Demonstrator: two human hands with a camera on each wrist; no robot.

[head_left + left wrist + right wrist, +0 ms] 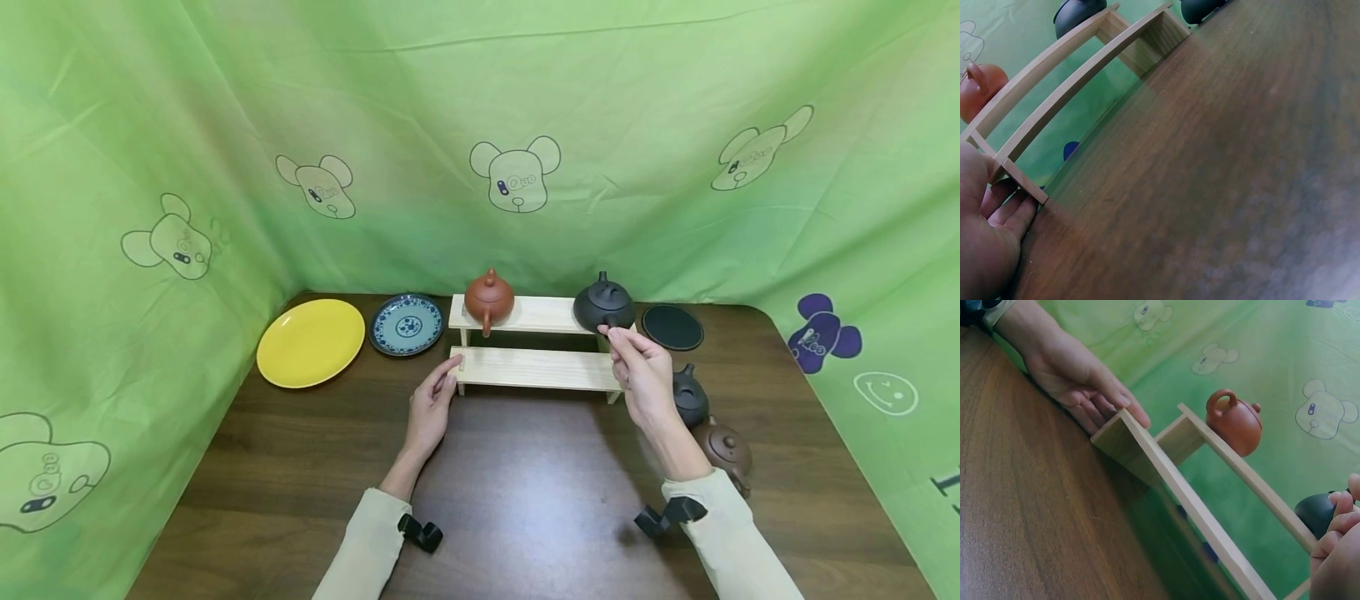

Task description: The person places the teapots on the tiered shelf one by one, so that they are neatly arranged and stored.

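Note:
My right hand (647, 373) pinches the handle of a black teapot (602, 302), which sits at the right end of the upper shelf of a pale wooden two-step stand (536, 368). Part of that handle is hidden behind the fingers. At the stand's left end, my left hand (431, 414) touches the lower shelf, its index finger lying over the top and other fingers against the outer side. A reddish-brown clay teapot (489, 298) stands on the upper shelf's left part, its handle toward me. In the right wrist view this clay teapot (1235, 425) appears beyond the lower shelf.
Left of the stand lie a yellow plate (311, 343) and a blue patterned plate (407, 325). A dark round mat (672, 327) lies on the right. Another black teapot (688, 398) and a brown teapot (726, 450) stand beside my right forearm. Green cloth (420, 208) hangs behind the table.

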